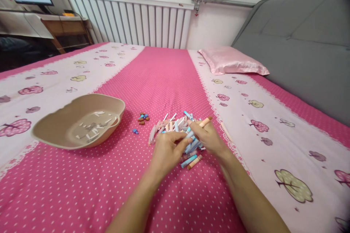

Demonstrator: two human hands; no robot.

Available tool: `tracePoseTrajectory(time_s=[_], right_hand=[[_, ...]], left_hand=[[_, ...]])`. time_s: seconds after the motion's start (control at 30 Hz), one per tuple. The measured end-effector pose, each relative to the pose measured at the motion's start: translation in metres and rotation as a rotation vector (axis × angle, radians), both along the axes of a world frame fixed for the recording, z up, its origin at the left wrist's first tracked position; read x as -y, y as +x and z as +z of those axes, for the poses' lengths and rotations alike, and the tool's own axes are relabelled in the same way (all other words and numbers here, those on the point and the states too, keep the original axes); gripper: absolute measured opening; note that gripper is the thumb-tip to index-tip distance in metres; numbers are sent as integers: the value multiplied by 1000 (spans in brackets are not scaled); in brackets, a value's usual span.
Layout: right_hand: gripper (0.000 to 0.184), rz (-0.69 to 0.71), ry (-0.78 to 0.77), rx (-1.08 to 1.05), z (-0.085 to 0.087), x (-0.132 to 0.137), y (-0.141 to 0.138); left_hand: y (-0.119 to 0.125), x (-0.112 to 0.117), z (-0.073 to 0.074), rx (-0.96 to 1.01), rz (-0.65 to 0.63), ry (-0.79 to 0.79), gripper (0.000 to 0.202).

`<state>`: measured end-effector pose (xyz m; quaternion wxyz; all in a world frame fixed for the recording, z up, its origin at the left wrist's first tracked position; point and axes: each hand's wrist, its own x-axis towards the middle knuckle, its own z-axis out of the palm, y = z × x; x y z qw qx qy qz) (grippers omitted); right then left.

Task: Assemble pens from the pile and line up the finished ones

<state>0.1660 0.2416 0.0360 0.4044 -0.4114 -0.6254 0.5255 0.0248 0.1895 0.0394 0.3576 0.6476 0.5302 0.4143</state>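
Observation:
My right hand [210, 139] is closed around a peach marker pen [205, 122] whose brown end points up to the right. Thumb and fingers of my left hand [168, 150] pinch a pale blue pen barrel [189, 135] close beside it; whether the two pieces touch, I cannot tell. Under and behind both hands lies a loose pile of pen parts [171, 125] in white, pink, peach and blue, partly hidden by my fingers. Nearest me, a light blue barrel [188, 161] and a peach piece with a brown end [195, 162] lie side by side.
Left of the pile, small brown and blue pieces [143, 118] sit together, with one blue piece [135, 131] apart. A beige basin [51, 131] holds small white and grey bits. Everything rests on a pink patterned bedsheet [161, 76]. A pink pillow [232, 60] lies by the grey headboard [300, 36].

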Motion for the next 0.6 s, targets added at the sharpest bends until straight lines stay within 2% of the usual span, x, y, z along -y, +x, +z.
tracePoseTrajectory(time_s=[0.07, 0.13, 0.2, 0.27, 0.43, 0.47, 0.6], right_hand=[[45, 68, -65, -54, 2, 1, 3], [44, 145, -167, -114, 5, 2, 5], [43, 175, -246, -166, 8, 1, 6], [43, 153, -259, -200, 8, -2, 8], [52, -132, -203, -202, 3, -15, 13], [51, -153, -211, -215, 4, -15, 14], [42, 17, -278, -327, 14, -2, 9]], left_hand=[[-2, -1, 3, 243, -173, -215, 37], [-2, -1, 4, 482, -286, -376, 41], [-1, 0, 3, 660, -317, -461, 40], [-1, -1, 3, 772, -318, -494, 37], [-8, -4, 4, 887, -250, -474, 34], [-8, -4, 4, 883, -235, -465, 34], [-3, -4, 1, 822, -228, -456, 36]])
